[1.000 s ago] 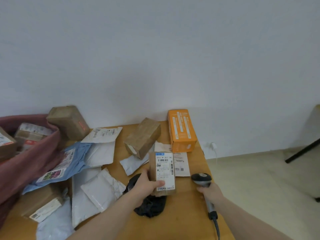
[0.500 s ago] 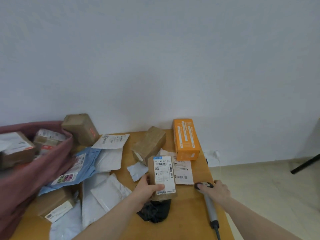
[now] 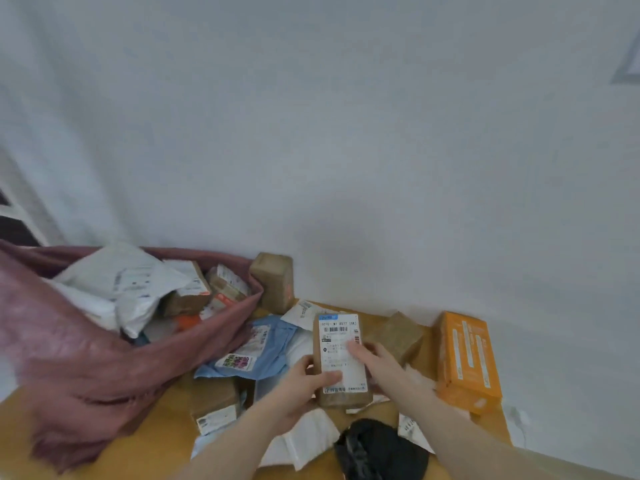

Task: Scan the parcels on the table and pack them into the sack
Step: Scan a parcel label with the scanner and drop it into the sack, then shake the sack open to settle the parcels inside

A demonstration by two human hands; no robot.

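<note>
Parcel [image 3: 341, 358] first: a slim brown box, held up above the table [image 3: 166, 441] between both hands, its long axis running away from the person toward the wall, tipped slightly left at the far end. Its white label faces up, with the blue strip and barcode at the far end and small print at the near end. The left hand [image 3: 301, 382] grips it from the left side, thumb curled over the lower part of the label and fingers underneath. The right hand [image 3: 377, 363] lies against the right edge with fingers fairly straight, their tips resting on the label; whether it actually clasps the box I cannot tell. To the left slumps the maroon sack [image 3: 104, 355], mouth open, with white bags and small boxes inside. Between sack and parcel a blue mailer [image 3: 256, 351] lies flat. An orange box [image 3: 467, 358] sits at the right edge, well apart from the sack, and a plain brown box [image 3: 394, 336] lies just behind the right hand. A black bag [image 3: 377, 452] sits at the near edge below the parcel.
</note>
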